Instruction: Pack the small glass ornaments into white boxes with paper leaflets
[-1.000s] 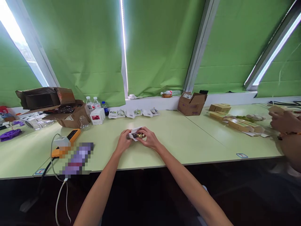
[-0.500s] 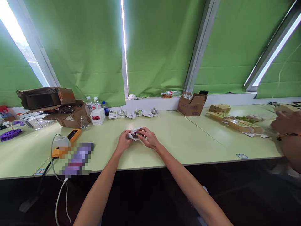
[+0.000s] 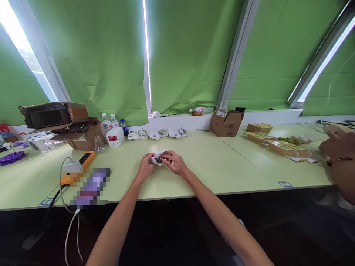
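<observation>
Both my hands meet over the middle of the pale green table (image 3: pixel 210 166). My left hand (image 3: pixel 145 167) and my right hand (image 3: pixel 175 163) pinch a small white box (image 3: pixel 159 156) between them, just above the tabletop. Its open face shows a dark item inside that I cannot make out. The fingers of both hands are curled round the box's ends. A row of similar small white packets (image 3: pixel 157 133) lies along the far edge of the table behind the hands.
Open cardboard boxes (image 3: pixel 83 136) and water bottles (image 3: pixel 108 121) crowd the far left. An orange device with a white cable (image 3: pixel 77 168) lies left of my hands. Another cardboard box (image 3: pixel 226 122) and tan cartons (image 3: pixel 277 145) sit to the right, where another person's hand (image 3: pixel 334 145) works.
My right fingers have shifted slightly over the top of the small box. The person's hand at the right edge has moved a little.
</observation>
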`<state>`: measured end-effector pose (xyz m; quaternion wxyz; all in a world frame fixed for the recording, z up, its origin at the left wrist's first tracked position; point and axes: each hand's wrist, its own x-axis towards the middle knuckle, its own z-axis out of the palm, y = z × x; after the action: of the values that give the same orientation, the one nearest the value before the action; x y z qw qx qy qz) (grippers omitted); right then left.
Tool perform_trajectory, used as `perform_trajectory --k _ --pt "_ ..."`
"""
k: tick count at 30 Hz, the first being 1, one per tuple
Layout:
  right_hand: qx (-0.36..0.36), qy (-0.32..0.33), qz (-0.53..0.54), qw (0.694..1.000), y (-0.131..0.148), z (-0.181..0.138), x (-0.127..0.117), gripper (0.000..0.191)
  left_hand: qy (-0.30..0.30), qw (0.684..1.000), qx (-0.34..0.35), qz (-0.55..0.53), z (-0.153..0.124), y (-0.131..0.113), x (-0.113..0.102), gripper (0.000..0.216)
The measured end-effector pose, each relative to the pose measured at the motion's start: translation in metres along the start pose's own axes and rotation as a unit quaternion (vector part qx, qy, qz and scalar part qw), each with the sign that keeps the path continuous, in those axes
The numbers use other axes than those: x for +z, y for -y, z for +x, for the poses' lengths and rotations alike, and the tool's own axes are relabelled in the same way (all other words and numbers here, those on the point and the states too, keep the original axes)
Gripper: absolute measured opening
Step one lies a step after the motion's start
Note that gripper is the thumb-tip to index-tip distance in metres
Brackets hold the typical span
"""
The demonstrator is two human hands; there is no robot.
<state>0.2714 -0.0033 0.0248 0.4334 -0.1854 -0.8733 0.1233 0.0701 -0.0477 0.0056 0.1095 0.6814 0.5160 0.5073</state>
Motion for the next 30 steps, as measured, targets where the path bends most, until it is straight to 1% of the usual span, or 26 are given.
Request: perform_trajectory --k 4,10,17,24,30 --pt "-0.004 -0.005 -0.009 1.000 0.0023 0.0001 -0.0007 0.032 -0.002 1.000 -0.001 0.003 -0.0004 -0.0017 -0.0007 0.035" --pt "-0.025 -0.031 -0.031 0.999 0.0024 0.0006 0.0001 0.029 -0.004 1.000 0.003 0.001 -0.0003 -0.0035 -0.0009 0.033" --pt "-0.020 -0.044 -0.058 0.997 -0.0012 -0.0003 0.0033 0.028 0.005 1.000 -0.009 0.002 -0.0003 -0.0038 -0.0011 0.036" --pt "-0.024 -0.009 -0.061 0.998 -0.0006 0.0008 0.0009 0.029 -0.001 1.000 0.013 -0.014 -0.0010 -0.0016 -0.0004 0.042" --pt "-0.010 0.002 -0.052 0.999 -0.0037 -0.0008 0.0027 0.031 0.002 1.000 0.007 -0.006 -0.0010 -0.0030 -0.0012 0.043"
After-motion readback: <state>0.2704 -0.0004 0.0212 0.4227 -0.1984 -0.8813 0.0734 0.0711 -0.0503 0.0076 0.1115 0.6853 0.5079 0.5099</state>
